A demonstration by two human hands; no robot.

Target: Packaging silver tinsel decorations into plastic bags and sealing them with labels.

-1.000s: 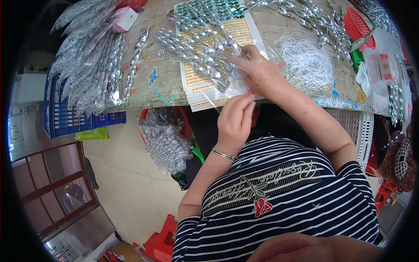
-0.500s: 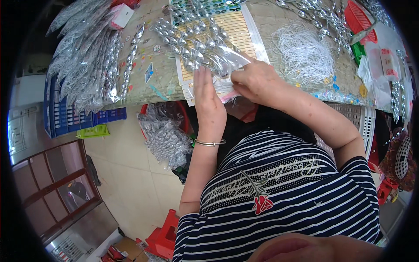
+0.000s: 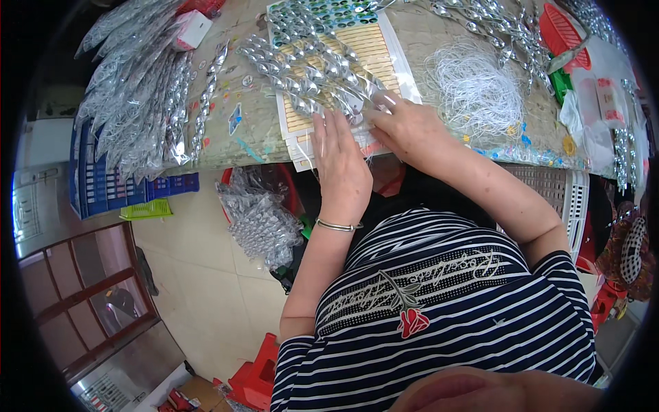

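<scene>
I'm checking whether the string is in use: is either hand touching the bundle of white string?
No: the left hand and right hand both rest on the clear sheet, apart from the white string.

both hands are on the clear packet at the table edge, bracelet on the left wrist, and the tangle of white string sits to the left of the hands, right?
Not quite. The head view shows the white string to the right of the hands, not the left. The rest holds: left hand and right hand are on the clear packet at the table edge, bracelet on the left wrist.
</scene>
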